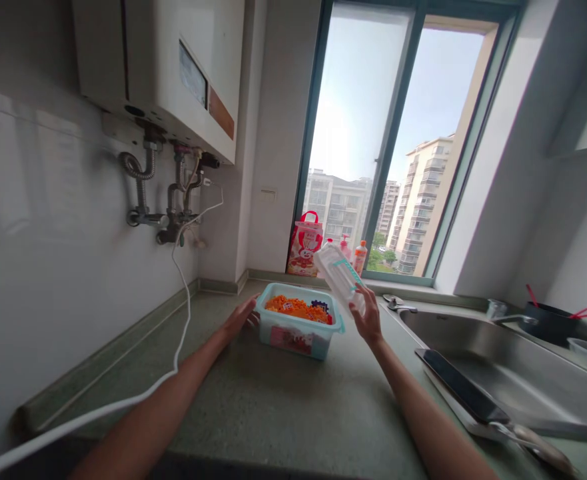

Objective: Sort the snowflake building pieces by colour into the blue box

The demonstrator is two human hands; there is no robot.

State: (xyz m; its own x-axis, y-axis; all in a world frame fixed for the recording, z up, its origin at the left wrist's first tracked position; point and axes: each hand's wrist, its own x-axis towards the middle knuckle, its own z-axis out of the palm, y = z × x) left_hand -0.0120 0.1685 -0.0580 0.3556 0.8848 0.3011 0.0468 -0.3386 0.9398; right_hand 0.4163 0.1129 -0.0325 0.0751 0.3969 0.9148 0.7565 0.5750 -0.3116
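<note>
A light-blue plastic storage box [293, 339] stands on the counter in front of me. Small orange pieces [290, 307] fill it, with a dark blue toothed piece [320, 307] and bits of red and white among them. My left hand [240, 319] is at the box's left end, thumb by the rim and fingers curled against the side. Raised and tilted above the box's right end is a clear lid [337, 270] with turquoise clips. My right hand [367, 315] grips this lid by its lower right edge.
A white hose [183, 333] runs down across the left of the counter [273, 407]. To the right are a steel sink [493, 353] and a dark flat slab [460, 385] by its edge. A red-and-white bag [306, 247] and an orange-capped bottle [360, 257] stand by the window.
</note>
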